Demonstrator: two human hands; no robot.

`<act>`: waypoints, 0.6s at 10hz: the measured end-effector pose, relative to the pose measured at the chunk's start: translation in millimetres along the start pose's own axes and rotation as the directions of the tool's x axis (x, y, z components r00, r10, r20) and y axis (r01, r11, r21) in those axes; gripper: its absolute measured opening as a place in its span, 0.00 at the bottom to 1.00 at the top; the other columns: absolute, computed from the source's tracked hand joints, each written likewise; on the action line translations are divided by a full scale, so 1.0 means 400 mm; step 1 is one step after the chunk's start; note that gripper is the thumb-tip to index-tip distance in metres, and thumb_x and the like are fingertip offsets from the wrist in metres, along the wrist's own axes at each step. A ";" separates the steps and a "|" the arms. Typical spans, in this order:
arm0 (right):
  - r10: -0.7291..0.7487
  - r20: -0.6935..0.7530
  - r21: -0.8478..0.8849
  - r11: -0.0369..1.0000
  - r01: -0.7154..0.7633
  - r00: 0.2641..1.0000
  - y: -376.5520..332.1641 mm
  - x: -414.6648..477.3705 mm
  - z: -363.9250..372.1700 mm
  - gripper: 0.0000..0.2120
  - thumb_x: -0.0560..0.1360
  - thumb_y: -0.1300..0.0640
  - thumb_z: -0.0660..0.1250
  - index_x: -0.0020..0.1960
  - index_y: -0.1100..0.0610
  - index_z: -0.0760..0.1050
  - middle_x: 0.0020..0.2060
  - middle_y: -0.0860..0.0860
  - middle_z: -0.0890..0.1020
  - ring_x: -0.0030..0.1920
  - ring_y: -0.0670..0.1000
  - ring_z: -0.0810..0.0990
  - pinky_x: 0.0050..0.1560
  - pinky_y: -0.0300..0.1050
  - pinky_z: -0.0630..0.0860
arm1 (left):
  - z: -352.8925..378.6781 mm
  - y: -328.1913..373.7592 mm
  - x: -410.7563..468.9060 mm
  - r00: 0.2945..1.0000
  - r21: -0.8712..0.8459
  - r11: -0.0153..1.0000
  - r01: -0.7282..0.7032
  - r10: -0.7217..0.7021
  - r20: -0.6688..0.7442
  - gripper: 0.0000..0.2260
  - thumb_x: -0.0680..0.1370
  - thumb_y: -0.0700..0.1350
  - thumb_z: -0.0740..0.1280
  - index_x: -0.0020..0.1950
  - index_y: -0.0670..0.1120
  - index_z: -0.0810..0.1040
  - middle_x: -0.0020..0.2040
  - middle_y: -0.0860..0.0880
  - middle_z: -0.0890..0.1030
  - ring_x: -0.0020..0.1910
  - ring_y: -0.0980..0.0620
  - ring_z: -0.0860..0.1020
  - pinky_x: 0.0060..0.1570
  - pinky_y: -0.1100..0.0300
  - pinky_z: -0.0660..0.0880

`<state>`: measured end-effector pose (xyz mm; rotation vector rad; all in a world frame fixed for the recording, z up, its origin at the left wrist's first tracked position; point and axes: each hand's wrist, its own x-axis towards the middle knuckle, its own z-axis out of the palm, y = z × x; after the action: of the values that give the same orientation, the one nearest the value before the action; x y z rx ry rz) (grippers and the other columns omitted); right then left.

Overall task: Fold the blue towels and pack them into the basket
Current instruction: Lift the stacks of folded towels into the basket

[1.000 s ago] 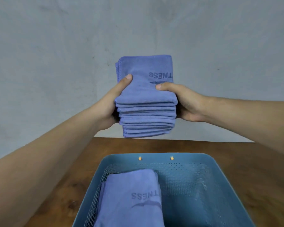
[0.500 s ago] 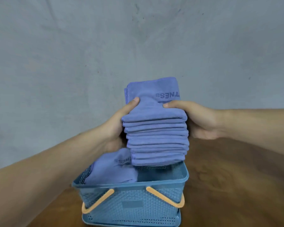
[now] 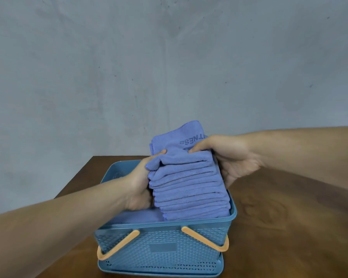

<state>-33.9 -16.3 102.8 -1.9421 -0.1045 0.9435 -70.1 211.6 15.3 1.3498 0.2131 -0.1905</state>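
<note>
At the basket's (image 3: 165, 247) right wall, left grip (image 3: 139, 187) and right grip (image 3: 231, 159) clasp the towel stack (image 3: 189, 187).

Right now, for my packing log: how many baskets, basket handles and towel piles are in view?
Blue basket: 1
Orange handles: 2 (left handle, right handle)
Blue towel piles: 2 (held stack, packed pile)
Total: 5

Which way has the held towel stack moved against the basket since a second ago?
Yes, downward: the towel stack, earlier clear above the basket rim, now has its bottom below that rim, on the right side.
</note>
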 end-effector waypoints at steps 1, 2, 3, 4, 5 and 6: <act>0.009 -0.003 -0.024 1.000 -0.009 1.000 -0.003 0.014 0.005 0.23 0.78 0.45 0.70 0.69 0.55 0.81 0.60 0.58 0.86 0.60 0.62 0.86 0.63 0.66 0.79 | -0.001 -0.004 0.016 0.998 0.077 0.996 0.047 -0.044 -0.040 0.16 0.88 0.47 0.58 0.42 0.46 0.72 0.37 0.48 0.72 0.34 0.53 0.72 0.39 0.61 0.71; 0.004 0.013 -0.035 0.999 -0.004 1.000 -0.003 0.026 0.011 0.21 0.80 0.46 0.70 0.69 0.55 0.81 0.59 0.57 0.87 0.58 0.59 0.87 0.54 0.59 0.85 | -0.014 -0.022 0.018 0.998 -0.033 0.998 -0.053 0.054 0.023 0.07 0.87 0.50 0.64 0.57 0.53 0.82 0.45 0.51 0.86 0.41 0.53 0.86 0.38 0.57 0.84; -0.018 -0.024 -0.146 0.989 0.014 1.000 -0.002 0.025 0.010 0.18 0.80 0.41 0.71 0.64 0.51 0.83 0.52 0.50 0.89 0.51 0.50 0.89 0.47 0.49 0.86 | -0.017 -0.029 0.031 0.998 0.071 0.997 -0.006 0.002 0.056 0.16 0.87 0.54 0.61 0.49 0.47 0.83 0.34 0.50 0.80 0.34 0.54 0.80 0.42 0.61 0.77; -0.286 -0.324 -0.775 0.627 -0.079 0.902 -0.051 -0.010 -0.009 0.28 0.73 0.28 0.71 0.56 0.52 0.81 0.48 0.49 0.86 0.41 0.49 0.87 0.42 0.45 0.82 | -0.019 -0.033 0.047 0.981 0.089 0.995 0.038 -0.054 0.184 0.29 0.77 0.70 0.64 0.51 0.47 0.91 0.45 0.46 0.86 0.48 0.48 0.82 0.64 0.50 0.72; -0.664 -0.095 -0.975 0.214 0.067 0.742 -0.099 -0.025 -0.010 0.41 0.71 0.31 0.74 0.78 0.41 0.63 0.64 0.45 0.73 0.58 0.49 0.79 0.59 0.51 0.78 | -0.011 -0.042 0.056 0.981 0.127 0.991 0.050 -0.073 0.180 0.29 0.78 0.70 0.66 0.43 0.45 0.90 0.38 0.48 0.82 0.41 0.52 0.80 0.51 0.57 0.73; -0.561 0.058 -0.968 0.172 0.185 0.826 -0.126 -0.022 0.029 0.28 0.75 0.37 0.72 0.73 0.37 0.72 0.57 0.39 0.76 0.54 0.42 0.78 0.60 0.48 0.78 | -0.032 -0.065 0.063 0.988 0.136 0.989 0.051 -0.069 0.136 0.38 0.89 0.56 0.54 0.23 0.43 0.81 0.22 0.53 0.69 0.23 0.59 0.70 0.30 0.66 0.69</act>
<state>-32.6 16.0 143.9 -2.9291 -1.2164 0.0638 -52.9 218.4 -18.4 1.4564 0.1245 -0.3542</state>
